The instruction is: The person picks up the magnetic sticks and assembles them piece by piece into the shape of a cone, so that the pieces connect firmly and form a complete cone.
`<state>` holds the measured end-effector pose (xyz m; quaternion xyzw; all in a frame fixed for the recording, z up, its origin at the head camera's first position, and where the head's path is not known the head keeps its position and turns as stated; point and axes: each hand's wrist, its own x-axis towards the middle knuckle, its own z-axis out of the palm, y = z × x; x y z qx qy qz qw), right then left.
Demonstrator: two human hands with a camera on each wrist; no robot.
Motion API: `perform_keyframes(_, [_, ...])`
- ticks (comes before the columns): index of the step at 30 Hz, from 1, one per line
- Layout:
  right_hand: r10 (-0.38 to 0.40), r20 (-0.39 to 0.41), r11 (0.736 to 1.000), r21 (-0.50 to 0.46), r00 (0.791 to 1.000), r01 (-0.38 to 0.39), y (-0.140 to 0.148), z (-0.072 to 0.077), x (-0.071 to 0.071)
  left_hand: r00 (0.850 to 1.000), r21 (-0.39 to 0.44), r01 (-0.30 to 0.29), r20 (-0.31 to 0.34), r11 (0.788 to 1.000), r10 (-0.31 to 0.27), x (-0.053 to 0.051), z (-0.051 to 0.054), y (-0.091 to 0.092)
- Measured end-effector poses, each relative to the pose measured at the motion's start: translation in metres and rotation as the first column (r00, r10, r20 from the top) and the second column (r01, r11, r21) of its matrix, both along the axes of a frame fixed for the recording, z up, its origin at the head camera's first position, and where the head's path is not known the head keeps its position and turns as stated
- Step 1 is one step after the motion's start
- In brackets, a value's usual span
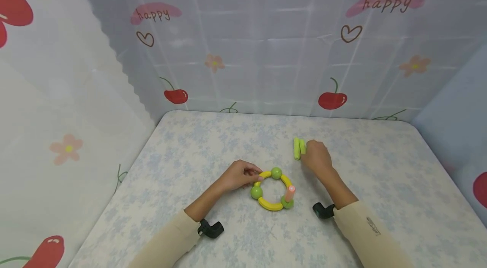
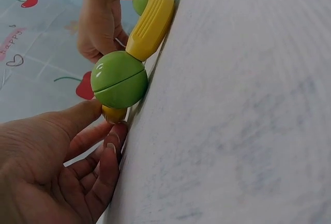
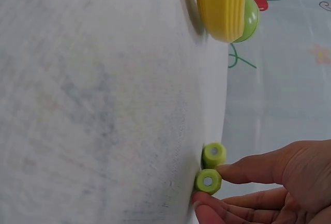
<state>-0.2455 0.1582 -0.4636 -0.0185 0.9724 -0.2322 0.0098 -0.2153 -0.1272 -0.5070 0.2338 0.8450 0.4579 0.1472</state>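
Note:
A ring of yellow curved rods (image 1: 270, 205) and green balls (image 1: 256, 192) lies on the table, with an orange rod (image 1: 290, 193) standing up from the ball at its right. My left hand (image 1: 237, 176) pinches the ring's upper-left yellow rod; the left wrist view shows the thumb and fingers around it just beyond a green ball (image 2: 119, 79). Two light green rods (image 1: 296, 149) lie side by side behind the ring. In the right wrist view, my right hand (image 3: 279, 182) has its thumb and fingertips around the nearer green rod (image 3: 208, 181), while the other rod (image 3: 214, 154) touches it.
The table (image 1: 182, 145) has a pale floral cover. A printed curtain (image 1: 258, 48) rises behind its back edge and more curtain hangs at the left and right. Black wrist cameras (image 1: 211, 229) sit at both sleeves.

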Motion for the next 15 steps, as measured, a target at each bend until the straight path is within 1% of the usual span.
perform_keyframes(4, [0.029,0.044,1.000,0.008,0.999,-0.030,0.002,0.004,0.009,1.000,0.003,-0.012,0.009,1.000,0.012,0.000,-0.001,0.000])
perform_keyframes(10, [0.074,0.116,0.997,-0.022,0.991,-0.072,0.007,0.008,0.023,1.000,0.004,-0.008,0.010,1.000,0.008,0.001,-0.001,0.001])
perform_keyframes(15, [0.110,0.149,0.994,-0.033,0.983,-0.106,0.011,0.010,0.026,1.000,-0.001,-0.006,0.006,1.000,0.006,0.000,-0.001,0.001])
